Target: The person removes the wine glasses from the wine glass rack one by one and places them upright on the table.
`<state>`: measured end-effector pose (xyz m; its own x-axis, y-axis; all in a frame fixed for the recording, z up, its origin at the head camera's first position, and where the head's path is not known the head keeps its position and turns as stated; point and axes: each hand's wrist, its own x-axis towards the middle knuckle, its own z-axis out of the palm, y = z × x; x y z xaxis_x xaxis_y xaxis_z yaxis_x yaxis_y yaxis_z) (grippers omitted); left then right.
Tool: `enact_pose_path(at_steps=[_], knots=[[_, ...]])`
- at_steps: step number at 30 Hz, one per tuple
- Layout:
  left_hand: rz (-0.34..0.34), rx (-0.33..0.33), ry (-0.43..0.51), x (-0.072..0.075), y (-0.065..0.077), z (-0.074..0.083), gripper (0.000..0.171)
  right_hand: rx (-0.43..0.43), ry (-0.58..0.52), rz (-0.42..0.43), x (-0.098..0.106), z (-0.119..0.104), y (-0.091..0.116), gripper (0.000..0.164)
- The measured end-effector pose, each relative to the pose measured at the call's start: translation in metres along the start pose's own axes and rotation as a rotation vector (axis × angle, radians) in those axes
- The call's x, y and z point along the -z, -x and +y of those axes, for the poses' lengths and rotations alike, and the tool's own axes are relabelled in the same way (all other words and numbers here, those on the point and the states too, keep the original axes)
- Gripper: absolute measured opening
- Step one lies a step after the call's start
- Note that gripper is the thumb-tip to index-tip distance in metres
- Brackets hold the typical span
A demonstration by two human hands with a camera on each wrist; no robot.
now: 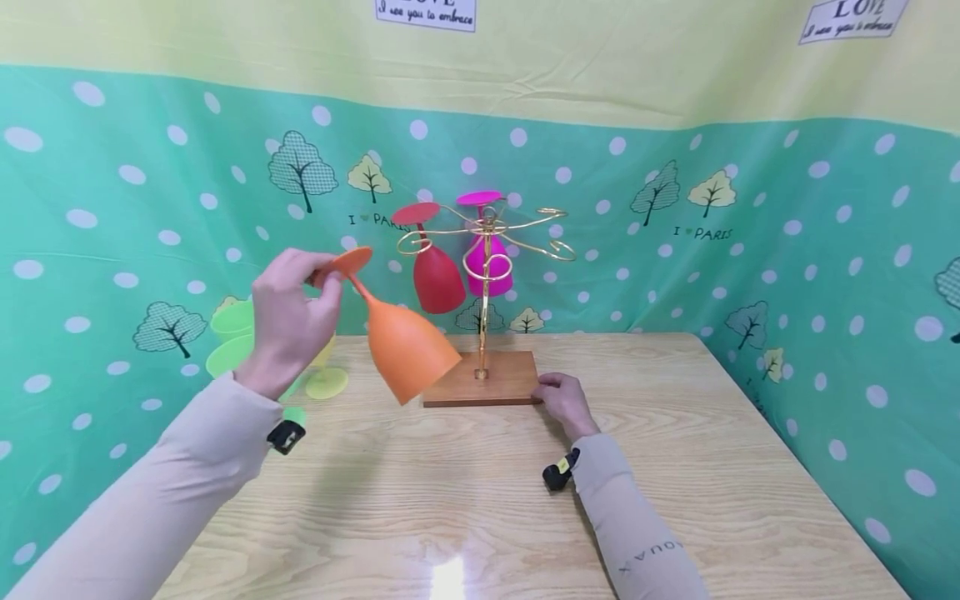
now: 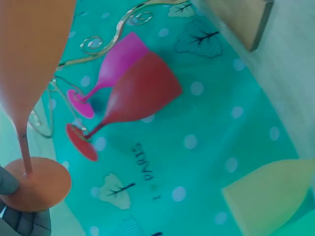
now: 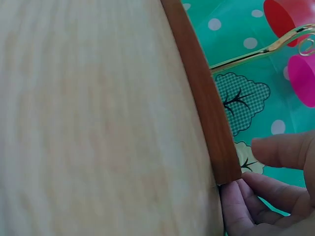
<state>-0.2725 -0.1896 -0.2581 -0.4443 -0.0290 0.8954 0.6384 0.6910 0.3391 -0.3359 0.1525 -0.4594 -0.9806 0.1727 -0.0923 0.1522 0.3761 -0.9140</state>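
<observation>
My left hand (image 1: pixel 291 312) pinches an orange wine glass (image 1: pixel 408 346) by its foot, thumb and fingers on the disc. The glass tilts, bowl down and to the right, in front of a gold wire glass rack (image 1: pixel 485 308). A red wine glass (image 1: pixel 438 279) and a magenta wine glass (image 1: pixel 491 267) hang upside down from the rack's left and back loops. The fingers of my right hand (image 1: pixel 566 402) touch the right end of the rack's wooden base (image 1: pixel 506 383); in the right wrist view the thumb (image 3: pixel 280 150) stands apart from the wood.
Behind my left hand stand light green glasses (image 1: pixel 228 354) and a yellow glass (image 1: pixel 327 383), partly hidden. Curled loops (image 1: pixel 558 250) at the rack's right and front hold no glass. A patterned cloth (image 1: pixel 630 283) hangs behind and beside the wooden table (image 1: pixel 675 450).
</observation>
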Motion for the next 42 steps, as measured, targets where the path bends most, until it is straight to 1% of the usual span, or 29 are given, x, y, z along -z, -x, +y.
enact_pose_path(at_steps=[3, 5, 7, 10, 12, 14, 18, 21, 23, 25, 28, 30, 33, 36, 40, 42], knots=[[-0.041, 0.112, 0.000, 0.000, 0.013, -0.007, 0.014, 0.003, -0.008, -0.009, 0.004, -0.005, 0.003, 0.044], [-0.077, 0.198, 0.010, -0.001, 0.023, -0.011, 0.015, 0.034, -0.005, 0.009, 0.006, -0.010, 0.007, 0.046], [-0.108, 0.277, 0.016, -0.004, 0.033, -0.016, 0.016, 0.104, 0.001, 0.038, 0.007, -0.016, 0.012, 0.045], [-0.157, 0.376, 0.026, -0.009, 0.049, -0.023, 0.017, 0.263, -0.007, 0.090, 0.008, -0.028, 0.022, 0.042], [-0.190, 0.445, 0.035, -0.015, 0.058, -0.027, 0.016, 0.411, -0.014, 0.120, 0.009, -0.036, 0.032, 0.038], [-0.235, 0.525, 0.051, -0.019, 0.068, -0.030, 0.016, 0.593, -0.015, 0.152, 0.011, -0.046, 0.043, 0.033], [-0.321, 0.707, 0.107, -0.029, 0.082, -0.032, 0.019, 1.017, 0.004, 0.200, 0.013, -0.064, 0.071, 0.026], [-0.345, 0.829, 0.163, -0.037, 0.088, -0.033, 0.022, 1.299, 0.026, 0.196, 0.012, -0.076, 0.093, 0.028], [-0.347, 0.902, 0.227, -0.042, 0.092, -0.033, 0.024, 1.449, 0.061, 0.194, 0.010, -0.083, 0.105, 0.030], [-0.349, 0.966, 0.307, -0.046, 0.095, -0.032, 0.026, 1.581, 0.123, 0.199, 0.008, -0.090, 0.115, 0.031], [-0.367, 1.052, 0.427, -0.051, 0.101, -0.029, 0.027, 1.738, 0.272, 0.234, 0.005, -0.098, 0.124, 0.029], [-0.373, 1.089, 0.495, -0.055, 0.105, -0.027, 0.027, 1.807, 0.377, 0.270, 0.002, -0.102, 0.127, 0.027], [-0.371, 1.118, 0.557, -0.061, 0.112, -0.023, 0.024, 1.850, 0.480, 0.320, -0.001, -0.105, 0.128, 0.024], [-0.386, 1.135, 0.601, -0.068, 0.118, -0.019, 0.023, 1.864, 0.517, 0.353, -0.002, -0.105, 0.125, 0.018], [-0.408, 1.164, 0.635, -0.076, 0.126, -0.015, 0.023, 1.884, 0.541, 0.357, -0.001, -0.104, 0.123, 0.013], [-0.404, 1.179, 0.647, -0.080, 0.129, -0.014, 0.023, 1.891, 0.551, 0.353, 0.000, -0.104, 0.123, 0.014]])
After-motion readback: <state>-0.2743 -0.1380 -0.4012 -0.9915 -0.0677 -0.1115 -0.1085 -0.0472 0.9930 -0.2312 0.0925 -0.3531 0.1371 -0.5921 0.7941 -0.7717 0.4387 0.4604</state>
